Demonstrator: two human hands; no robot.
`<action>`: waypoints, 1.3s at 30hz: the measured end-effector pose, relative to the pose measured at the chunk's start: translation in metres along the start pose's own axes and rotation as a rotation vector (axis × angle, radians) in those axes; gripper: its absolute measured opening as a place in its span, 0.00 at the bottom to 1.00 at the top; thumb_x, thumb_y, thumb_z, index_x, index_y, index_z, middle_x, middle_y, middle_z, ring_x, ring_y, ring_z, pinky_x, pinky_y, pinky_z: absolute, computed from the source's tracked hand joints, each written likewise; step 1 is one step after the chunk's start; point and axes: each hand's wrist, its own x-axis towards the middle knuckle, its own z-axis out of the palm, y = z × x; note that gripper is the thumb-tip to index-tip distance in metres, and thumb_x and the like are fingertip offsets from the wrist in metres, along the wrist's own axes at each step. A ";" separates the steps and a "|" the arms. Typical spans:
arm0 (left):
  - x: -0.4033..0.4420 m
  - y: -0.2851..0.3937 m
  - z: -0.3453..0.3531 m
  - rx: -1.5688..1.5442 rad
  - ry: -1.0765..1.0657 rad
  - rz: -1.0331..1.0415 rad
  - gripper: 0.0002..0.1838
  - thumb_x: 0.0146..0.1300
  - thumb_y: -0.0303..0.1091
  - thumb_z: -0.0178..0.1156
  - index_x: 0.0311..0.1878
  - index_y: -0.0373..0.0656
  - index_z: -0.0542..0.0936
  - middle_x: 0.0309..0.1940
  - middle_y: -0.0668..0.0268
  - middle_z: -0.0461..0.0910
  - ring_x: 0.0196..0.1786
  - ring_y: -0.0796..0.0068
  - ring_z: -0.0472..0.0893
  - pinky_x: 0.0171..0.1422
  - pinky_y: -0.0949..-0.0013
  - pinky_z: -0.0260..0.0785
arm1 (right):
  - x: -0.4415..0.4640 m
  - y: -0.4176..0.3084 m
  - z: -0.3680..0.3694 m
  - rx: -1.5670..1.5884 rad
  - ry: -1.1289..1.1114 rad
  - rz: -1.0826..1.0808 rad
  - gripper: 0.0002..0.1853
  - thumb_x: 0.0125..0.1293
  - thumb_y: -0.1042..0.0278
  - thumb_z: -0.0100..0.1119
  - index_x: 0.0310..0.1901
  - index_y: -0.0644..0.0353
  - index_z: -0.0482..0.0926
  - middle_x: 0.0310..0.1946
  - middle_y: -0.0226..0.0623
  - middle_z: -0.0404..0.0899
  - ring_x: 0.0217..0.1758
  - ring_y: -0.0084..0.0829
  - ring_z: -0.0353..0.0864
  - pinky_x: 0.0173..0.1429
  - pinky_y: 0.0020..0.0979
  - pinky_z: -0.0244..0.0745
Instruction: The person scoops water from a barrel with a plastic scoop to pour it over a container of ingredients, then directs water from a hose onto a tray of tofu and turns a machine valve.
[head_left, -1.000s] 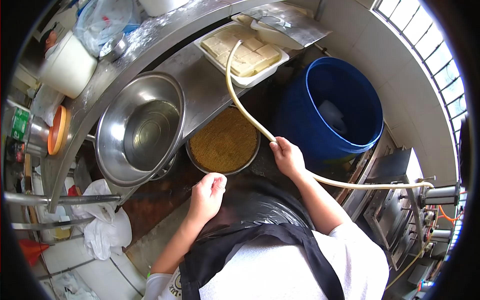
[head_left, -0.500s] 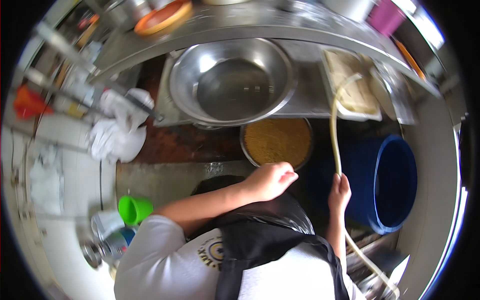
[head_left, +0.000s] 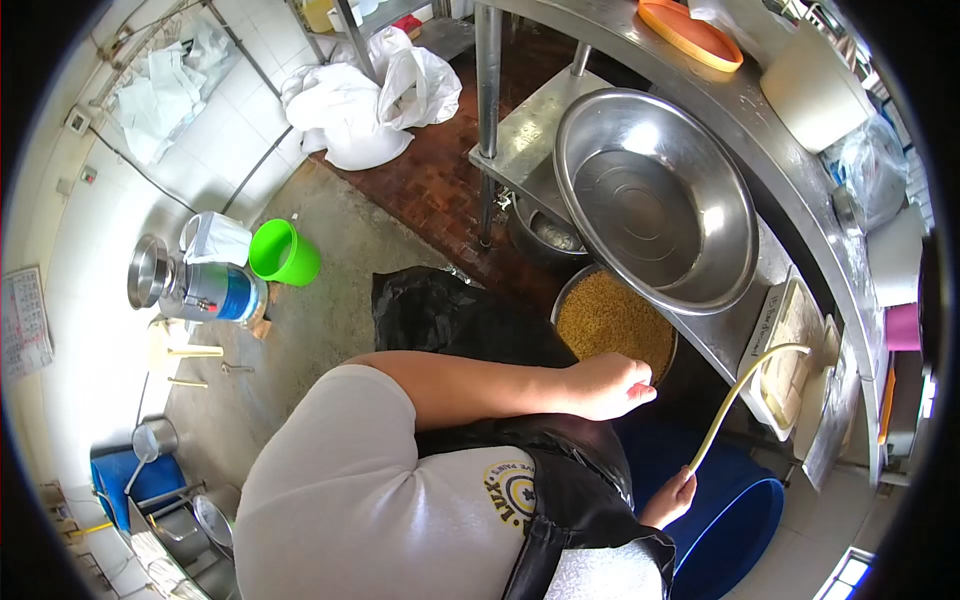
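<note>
My right hand (head_left: 668, 500) is closed around a pale yellow hose (head_left: 722, 410), beside a large blue barrel (head_left: 745, 530). The hose's free end curves up over the lower shelf. My left hand (head_left: 608, 387) is curled into a loose fist at the near edge of a round metal bowl of yellow grain (head_left: 615, 322); nothing shows in its fingers. Beyond the grain, a wide stainless steel basin (head_left: 650, 210) rests on the lower metal shelf (head_left: 535, 125) with its inside in view. A black apron (head_left: 590, 445) covers my front.
A steel counter (head_left: 790, 125) runs above the lower shelf, with an orange dish (head_left: 690, 32) and a white bucket (head_left: 815, 88). A tray (head_left: 775, 350) lies near the hose end. On the left floor are a green bucket (head_left: 284, 252), white sacks (head_left: 350, 115) and a metal canister (head_left: 215, 290).
The view has swung left, so the basin, grain and shelf appear farther right and tilted. The right hand keeps its grip on the hose, and the left stays curled.
</note>
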 end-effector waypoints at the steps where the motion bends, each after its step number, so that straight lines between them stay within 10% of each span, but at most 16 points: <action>1: -0.001 -0.001 0.000 -0.005 0.020 0.001 0.15 0.79 0.40 0.65 0.41 0.36 0.83 0.28 0.48 0.85 0.33 0.43 0.87 0.40 0.48 0.77 | 0.001 -0.007 -0.001 -0.003 -0.004 -0.010 0.19 0.86 0.57 0.60 0.53 0.70 0.86 0.28 0.28 0.74 0.31 0.21 0.66 0.34 0.30 0.65; 10: 0.003 -0.005 0.006 -0.025 -0.042 -0.029 0.15 0.78 0.40 0.66 0.40 0.36 0.83 0.31 0.50 0.86 0.34 0.44 0.87 0.41 0.49 0.77 | 0.002 -0.021 -0.005 -0.027 -0.095 0.153 0.17 0.85 0.59 0.62 0.51 0.69 0.85 0.25 0.26 0.70 0.28 0.19 0.64 0.31 0.30 0.61; 17: 0.018 0.013 0.019 0.025 -0.147 -0.030 0.12 0.77 0.38 0.68 0.47 0.37 0.87 0.33 0.54 0.88 0.34 0.63 0.88 0.44 0.62 0.80 | -0.011 -0.028 -0.010 -0.073 -0.087 0.270 0.19 0.82 0.55 0.65 0.57 0.66 0.85 0.31 0.37 0.83 0.34 0.24 0.78 0.42 0.32 0.77; 19: 0.023 0.020 0.023 -0.008 -0.162 -0.058 0.13 0.78 0.39 0.67 0.45 0.37 0.86 0.30 0.51 0.86 0.33 0.53 0.88 0.41 0.57 0.79 | -0.012 -0.039 -0.010 -0.052 -0.090 0.263 0.19 0.81 0.54 0.65 0.58 0.63 0.86 0.31 0.43 0.84 0.34 0.33 0.84 0.43 0.36 0.80; 22: 0.025 0.016 0.026 0.006 -0.245 -0.059 0.12 0.79 0.37 0.67 0.47 0.36 0.86 0.28 0.55 0.85 0.30 0.66 0.85 0.38 0.63 0.77 | -0.013 -0.063 -0.020 -0.113 -0.178 0.304 0.16 0.80 0.55 0.63 0.58 0.57 0.87 0.36 0.49 0.88 0.41 0.52 0.90 0.47 0.44 0.83; 23: 0.026 0.015 0.027 -0.003 -0.262 -0.063 0.12 0.79 0.37 0.66 0.47 0.36 0.85 0.28 0.56 0.84 0.29 0.68 0.84 0.38 0.64 0.77 | -0.014 -0.069 -0.022 -0.119 -0.190 0.313 0.17 0.82 0.55 0.62 0.59 0.59 0.86 0.33 0.46 0.86 0.37 0.42 0.88 0.46 0.40 0.81; 39: 0.035 0.025 0.043 0.014 -0.405 0.057 0.13 0.84 0.38 0.61 0.48 0.37 0.85 0.28 0.62 0.84 0.31 0.75 0.83 0.41 0.67 0.78 | 0.045 -0.071 -0.040 -0.213 -0.032 0.133 0.19 0.80 0.51 0.61 0.57 0.58 0.86 0.45 0.50 0.91 0.49 0.54 0.91 0.55 0.49 0.86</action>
